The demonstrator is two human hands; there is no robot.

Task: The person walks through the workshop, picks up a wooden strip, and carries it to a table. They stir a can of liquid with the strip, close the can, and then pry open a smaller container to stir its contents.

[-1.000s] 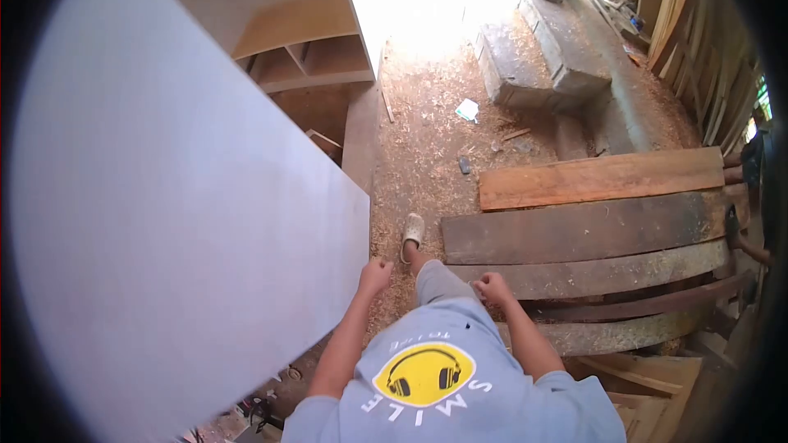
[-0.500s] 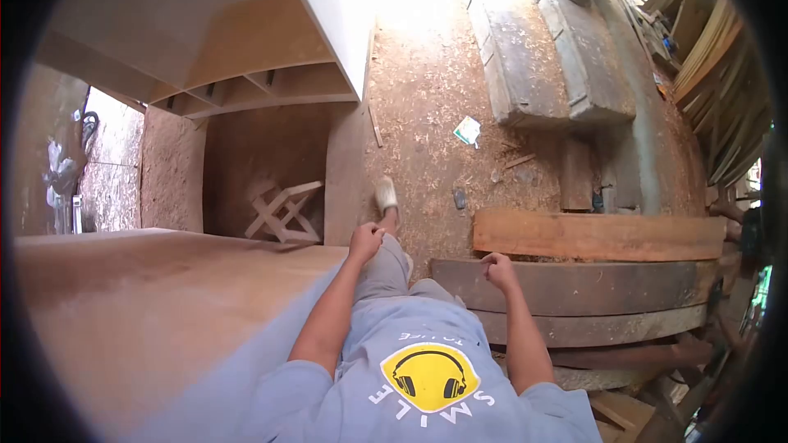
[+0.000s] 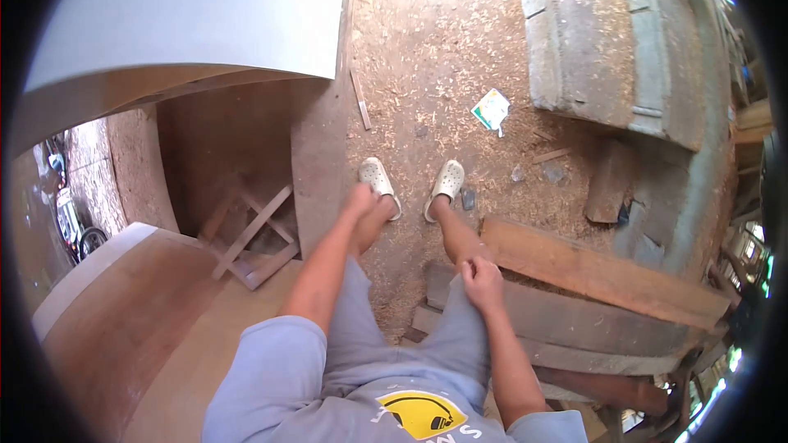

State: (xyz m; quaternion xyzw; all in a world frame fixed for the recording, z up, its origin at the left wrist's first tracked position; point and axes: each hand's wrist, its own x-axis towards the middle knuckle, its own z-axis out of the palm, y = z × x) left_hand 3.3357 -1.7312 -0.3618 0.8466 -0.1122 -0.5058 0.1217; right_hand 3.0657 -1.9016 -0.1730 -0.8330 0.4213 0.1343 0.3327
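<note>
My left hand (image 3: 362, 198) hangs in front of my left leg, just over one cream clog (image 3: 382, 184). It is smeared by motion and its fingers do not show clearly. My right hand (image 3: 482, 279) is by my right knee, fingers curled in and nothing visible in them. Beneath and to the right of it lie thick wooden planks (image 3: 591, 267). A second cream clog (image 3: 445, 189) is on my right foot. Neither hand clearly touches any of the things around it.
Wood shavings cover the floor (image 3: 410, 115). On the left stand a large white-topped cabinet (image 3: 189, 16) and a wooden panel (image 3: 180, 336), with a small wooden frame (image 3: 256, 242) between them. Long shaving-strewn blocks (image 3: 583, 33) lie at upper right. A paper packet (image 3: 491, 109) is on the floor.
The view has tilted down and shifted, so both my feet now show. My right hand has come in toward my knee; the cabinet and panel appear at a different angle.
</note>
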